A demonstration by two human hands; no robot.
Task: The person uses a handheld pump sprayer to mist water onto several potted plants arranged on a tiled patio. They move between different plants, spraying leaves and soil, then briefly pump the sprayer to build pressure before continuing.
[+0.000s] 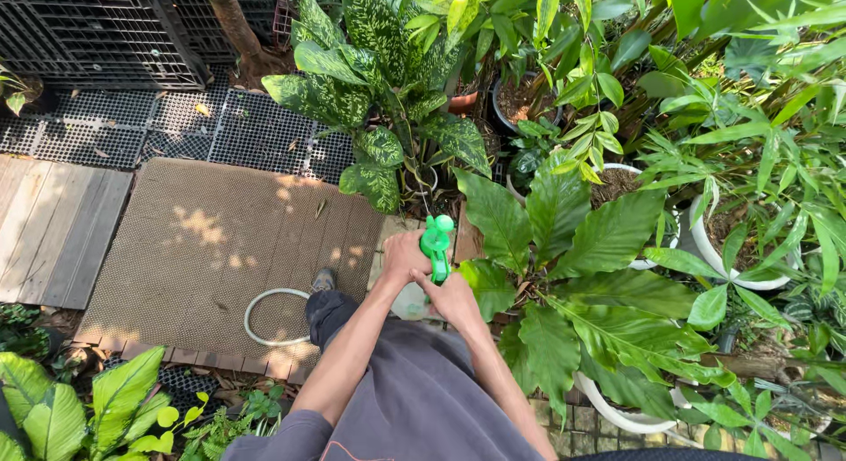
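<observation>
A green plastic spray head (436,241) sits on a bottle that I hold out in front of me. My left hand (403,256) is wrapped around it from the left, and my right hand (454,299) grips it from below and right. The bottle body is mostly hidden behind my hands. Its nozzle points toward a speckled green-and-yellow leafy plant (379,91) just beyond. Large glossy green leaves (582,267) spread right next to my right hand.
A brown woven mat (211,249) lies on the ground at left with a white ring (275,316) on it. Black plastic grid tiles (176,126) lie beyond, wooden planks (53,223) at far left. White pots (731,258) with plants crowd the right side.
</observation>
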